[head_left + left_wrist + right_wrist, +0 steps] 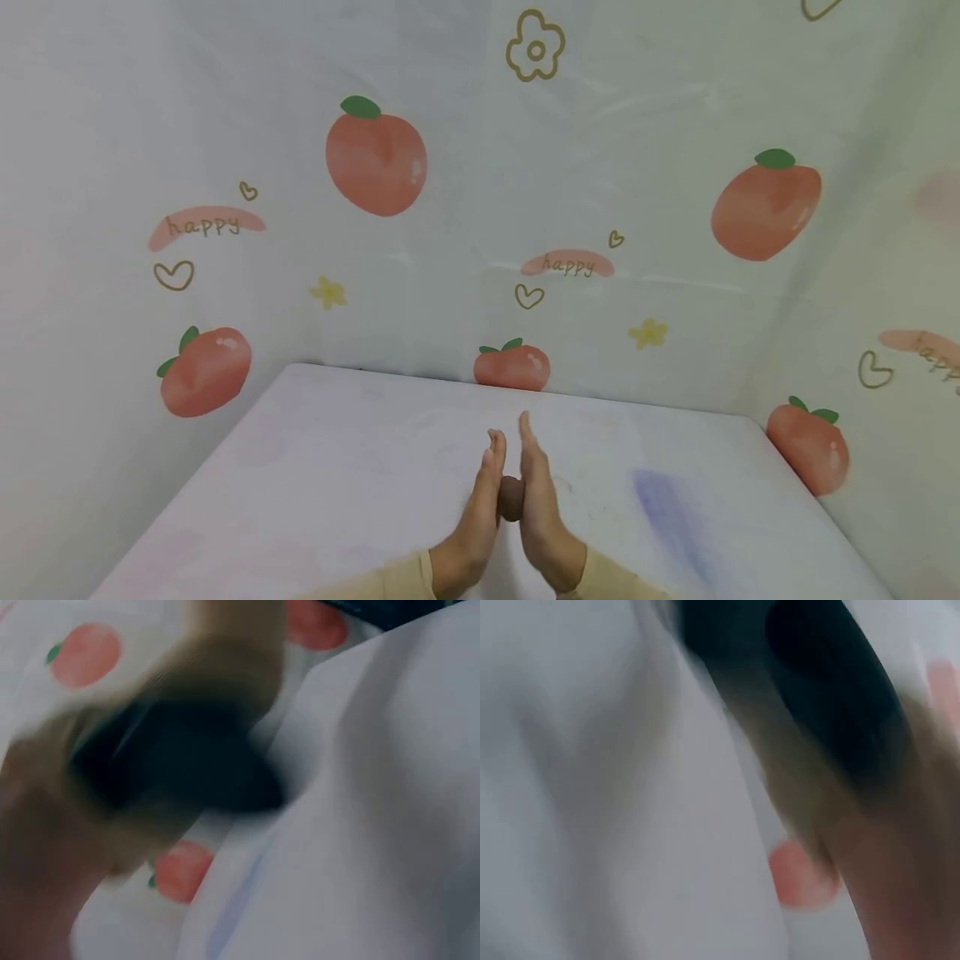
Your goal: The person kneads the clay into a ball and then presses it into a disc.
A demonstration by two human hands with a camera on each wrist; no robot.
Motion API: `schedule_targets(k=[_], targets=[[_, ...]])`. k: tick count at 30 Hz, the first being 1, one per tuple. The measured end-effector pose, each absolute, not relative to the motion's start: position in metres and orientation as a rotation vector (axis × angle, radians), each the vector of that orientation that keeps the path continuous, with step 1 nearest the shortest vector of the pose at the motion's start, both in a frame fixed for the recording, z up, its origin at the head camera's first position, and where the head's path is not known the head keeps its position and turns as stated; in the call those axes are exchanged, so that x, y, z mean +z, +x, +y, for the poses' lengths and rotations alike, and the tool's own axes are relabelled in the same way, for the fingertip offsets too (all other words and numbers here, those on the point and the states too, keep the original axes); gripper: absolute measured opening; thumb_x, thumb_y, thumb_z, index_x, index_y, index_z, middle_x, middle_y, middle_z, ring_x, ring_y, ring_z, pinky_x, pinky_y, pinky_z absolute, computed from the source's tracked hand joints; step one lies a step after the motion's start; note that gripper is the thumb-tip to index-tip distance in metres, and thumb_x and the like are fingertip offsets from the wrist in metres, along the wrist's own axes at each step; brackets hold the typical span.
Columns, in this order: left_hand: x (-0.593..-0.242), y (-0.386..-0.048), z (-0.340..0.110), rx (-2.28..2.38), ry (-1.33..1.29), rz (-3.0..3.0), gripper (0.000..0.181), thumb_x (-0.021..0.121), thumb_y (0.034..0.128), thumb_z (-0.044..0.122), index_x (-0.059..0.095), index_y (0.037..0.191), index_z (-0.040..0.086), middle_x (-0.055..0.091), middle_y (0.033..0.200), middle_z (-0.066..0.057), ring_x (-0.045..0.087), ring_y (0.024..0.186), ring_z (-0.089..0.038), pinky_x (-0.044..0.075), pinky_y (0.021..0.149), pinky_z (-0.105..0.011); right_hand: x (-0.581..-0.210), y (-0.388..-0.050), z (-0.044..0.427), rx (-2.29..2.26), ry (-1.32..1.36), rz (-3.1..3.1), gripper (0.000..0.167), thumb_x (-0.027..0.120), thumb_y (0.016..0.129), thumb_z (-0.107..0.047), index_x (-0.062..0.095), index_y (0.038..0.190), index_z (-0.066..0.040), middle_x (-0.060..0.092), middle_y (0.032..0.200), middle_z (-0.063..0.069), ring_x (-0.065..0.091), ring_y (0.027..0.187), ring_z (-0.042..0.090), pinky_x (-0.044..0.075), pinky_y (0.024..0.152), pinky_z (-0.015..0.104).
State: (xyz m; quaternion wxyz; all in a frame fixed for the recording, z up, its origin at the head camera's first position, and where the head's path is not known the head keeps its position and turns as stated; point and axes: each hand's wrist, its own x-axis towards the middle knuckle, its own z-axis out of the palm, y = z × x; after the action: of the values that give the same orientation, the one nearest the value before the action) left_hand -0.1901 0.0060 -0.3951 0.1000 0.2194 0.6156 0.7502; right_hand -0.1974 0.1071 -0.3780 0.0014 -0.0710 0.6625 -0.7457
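A small brown ball (511, 498) is between the two palms in the head view, low at the centre. My left hand (478, 512) touches it from the left, fingers up and nearly straight. My right hand (540, 508) lies flat against its other side, fingers straight and pointing up. The palms stand apart by the ball's width. In the left wrist view my left hand (45, 855) is blurred, and in the right wrist view my right hand (892, 877) is blurred too; the ball cannot be made out in either.
A white table (337, 467) with a purple streak (671, 517) lies under the hands. Behind it and at both sides hangs a pale sheet (450, 275) printed with peaches, hearts and flowers. Dark objects (180, 757) at the wrists blur across both wrist views.
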Motion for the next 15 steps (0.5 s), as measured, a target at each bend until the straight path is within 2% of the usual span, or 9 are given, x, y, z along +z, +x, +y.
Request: schedule_targets(k=[2,4,6,7,9,11,12,14,15], targets=[[-0.389,-0.201,0.002,2.268,0.517,1.857,0.069,0.004,0.1035,0.050,-0.009,0.153,0.005,-0.018,0.161,-0.007,-0.024,0.145,-0.027,-0.014,0.115,-0.058,-0.381,-0.184,0.100,-2.304,-0.285,2.002,0.061,0.011,0.105,-0.047,0.002,0.156,-0.015,0.006,0.163,0.010,-0.016,0.147,0.027,-0.010,0.114,0.062],[-0.388,-0.213,-0.002,2.278,0.438,1.912,0.071,0.007,0.1027,0.054,-0.008,0.154,0.008,-0.016,0.162,-0.004,-0.021,0.147,-0.025,-0.011,0.116,-0.056,-0.383,-0.174,0.096,-2.274,-0.331,1.922,0.060,0.011,0.106,-0.047,-0.001,0.156,-0.015,0.036,0.153,0.011,-0.002,0.148,0.025,-0.009,0.113,0.066],[-0.389,-0.221,-0.005,2.296,0.394,1.940,0.070,0.008,0.1031,0.053,-0.009,0.154,0.008,-0.016,0.162,-0.005,-0.019,0.147,-0.026,-0.009,0.117,-0.055,-0.381,-0.170,0.097,-2.258,-0.360,1.873,0.062,0.010,0.106,-0.047,-0.005,0.156,-0.014,0.058,0.128,0.005,0.015,0.145,0.020,-0.008,0.111,0.068],[-0.391,-0.222,-0.005,2.302,0.376,1.955,0.070,0.008,0.1033,0.053,-0.009,0.154,0.008,-0.015,0.162,-0.006,-0.019,0.147,-0.027,-0.009,0.117,-0.057,-0.379,-0.170,0.097,-2.259,-0.371,1.862,0.062,0.010,0.106,-0.047,-0.005,0.156,-0.013,0.061,0.124,-0.001,0.029,0.139,0.018,-0.003,0.113,0.067],[-0.397,-0.220,-0.004,2.274,0.366,1.976,0.070,0.007,0.1033,0.053,-0.007,0.155,0.008,-0.015,0.162,-0.006,-0.018,0.147,-0.027,-0.010,0.116,-0.058,-0.374,-0.173,0.099,-2.301,-0.396,1.858,0.061,0.010,0.106,-0.045,-0.005,0.156,-0.012,0.061,0.124,-0.006,0.030,0.137,0.014,-0.002,0.115,0.063],[-0.404,-0.211,-0.001,2.208,0.419,1.998,0.068,0.004,0.1037,0.051,-0.007,0.154,0.008,-0.016,0.162,-0.005,-0.020,0.147,-0.028,-0.012,0.114,-0.061,-0.370,-0.181,0.102,-2.363,-0.428,1.900,0.060,0.010,0.107,-0.043,-0.002,0.156,-0.010,0.045,0.147,-0.004,0.022,0.145,0.017,0.000,0.117,0.059],[-0.407,-0.205,0.000,2.183,0.454,1.991,0.066,0.003,0.1038,0.050,-0.008,0.154,0.008,-0.017,0.161,-0.005,-0.021,0.146,-0.028,-0.013,0.113,-0.062,-0.368,-0.187,0.103,-2.398,-0.444,1.933,0.059,0.010,0.107,-0.041,-0.001,0.156,-0.010,0.032,0.156,-0.003,0.015,0.148,0.018,0.001,0.118,0.057],[-0.413,-0.192,0.002,2.138,0.551,1.966,0.062,-0.001,0.1039,0.046,-0.011,0.154,0.010,-0.022,0.160,-0.003,-0.025,0.144,-0.028,-0.017,0.110,-0.065,-0.366,-0.199,0.107,-2.441,-0.469,1.984,0.058,0.010,0.107,-0.040,-0.001,0.156,-0.011,-0.003,0.162,-0.005,-0.010,0.149,0.019,-0.003,0.119,0.055],[-0.414,-0.186,0.002,2.126,0.605,1.945,0.061,-0.003,0.1037,0.045,-0.014,0.153,0.011,-0.025,0.159,-0.004,-0.026,0.144,-0.028,-0.016,0.109,-0.067,-0.366,-0.205,0.109,-2.444,-0.461,2.024,0.058,0.010,0.107,-0.041,-0.001,0.156,-0.012,-0.004,0.163,-0.003,-0.010,0.149,0.021,-0.003,0.119,0.055]])
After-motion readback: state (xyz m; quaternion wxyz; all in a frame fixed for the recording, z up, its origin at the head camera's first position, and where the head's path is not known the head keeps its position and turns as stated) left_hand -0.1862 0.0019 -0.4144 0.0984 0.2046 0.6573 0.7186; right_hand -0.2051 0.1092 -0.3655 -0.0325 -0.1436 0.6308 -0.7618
